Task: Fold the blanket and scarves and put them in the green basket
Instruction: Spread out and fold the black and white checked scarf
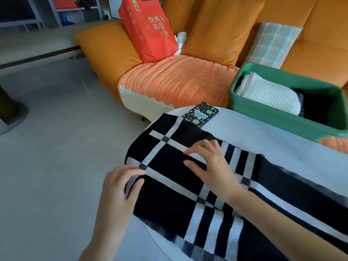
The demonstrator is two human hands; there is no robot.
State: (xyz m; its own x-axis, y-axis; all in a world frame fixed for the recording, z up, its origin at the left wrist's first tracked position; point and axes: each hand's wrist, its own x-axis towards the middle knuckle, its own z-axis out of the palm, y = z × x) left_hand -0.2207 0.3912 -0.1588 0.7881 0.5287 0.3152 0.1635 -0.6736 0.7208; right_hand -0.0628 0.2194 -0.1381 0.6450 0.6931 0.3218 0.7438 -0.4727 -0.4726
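Note:
A black scarf with white stripes (169, 185) lies spread across the white round table (254, 140), its end hanging over the table's left edge. My left hand (120, 187) holds the scarf's left edge, thumb on top and fingers curled under the cloth. My right hand (209, 162) rests flat on the scarf's middle, fingers straight and spread. The green basket (282, 117) stands at the right on the sofa edge. Inside it lie a folded cream knitted blanket (269, 93) and a dark folded cloth (308, 104).
A black phone with green dots (200, 114) lies on the table beside the scarf's far edge. The orange sofa (113, 49) holds a red paper bag (148, 29), an orange cushion, a plaid cloth (273, 44) and an orange knitted cover (175, 80). Grey floor lies to the left.

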